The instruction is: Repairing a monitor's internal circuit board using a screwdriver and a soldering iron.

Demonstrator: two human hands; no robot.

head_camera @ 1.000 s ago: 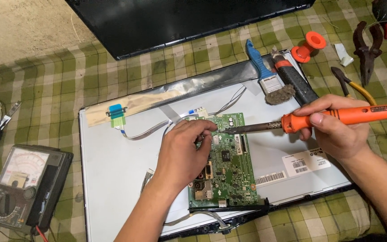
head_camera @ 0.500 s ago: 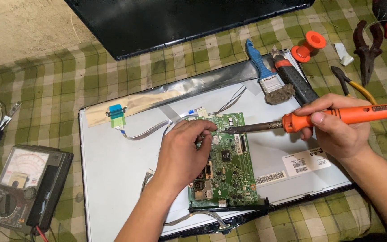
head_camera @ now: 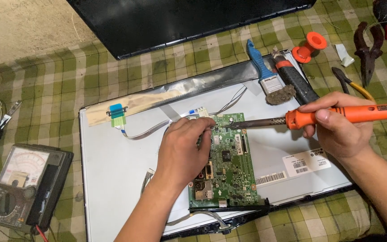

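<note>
A green circuit board (head_camera: 229,166) lies on the white back of a flat display panel (head_camera: 113,166). My left hand (head_camera: 182,148) rests on the board's left part, fingertips pinched at its upper edge near a white connector (head_camera: 201,113); whether it holds anything is hidden. My right hand (head_camera: 337,130) grips an orange-handled soldering iron (head_camera: 350,114), held level, its dark tip touching the board's top edge beside my left fingertips.
An analogue multimeter (head_camera: 19,186) sits at the left on the green checked cloth (head_camera: 59,85). A blue-handled brush (head_camera: 265,74), an orange spool (head_camera: 309,46), pliers (head_camera: 366,49) and other hand tools lie at the upper right. A black panel (head_camera: 175,22) lies at the top.
</note>
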